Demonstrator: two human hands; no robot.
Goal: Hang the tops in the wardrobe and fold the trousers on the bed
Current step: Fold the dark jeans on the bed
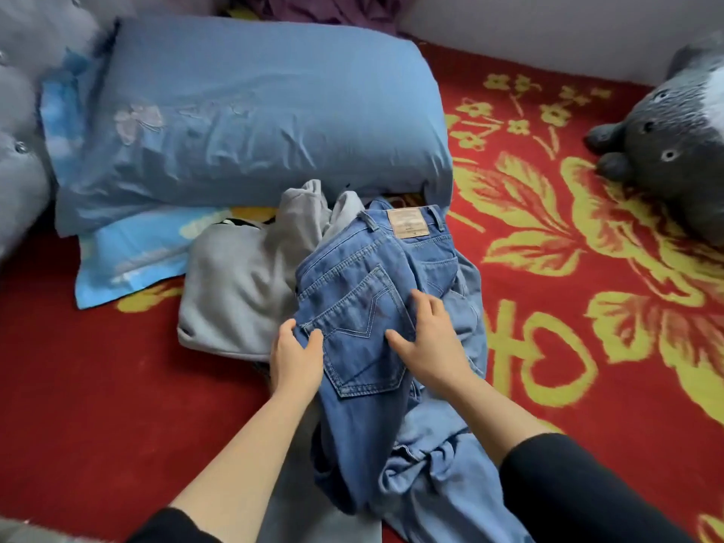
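Nearest, bunched blue legs of the jeans (pixel 352 299), trailing below both grips. Left grip (pixel 295 358) pinching the jeans' side edge, thumb on top, likely to pull it straight. Right grip (pixel 427 342) spread flat by the back pocket, pressing down, likely to stop the cloth sliding. Just left of the left grip, a grey top (pixel 235 291), not hung up yet. Beyond both grips, a blue pillow (pixel 254 111). Far right of the right grip, a grey soft toy (pixel 666 150) on the red bed (pixel 98 386).
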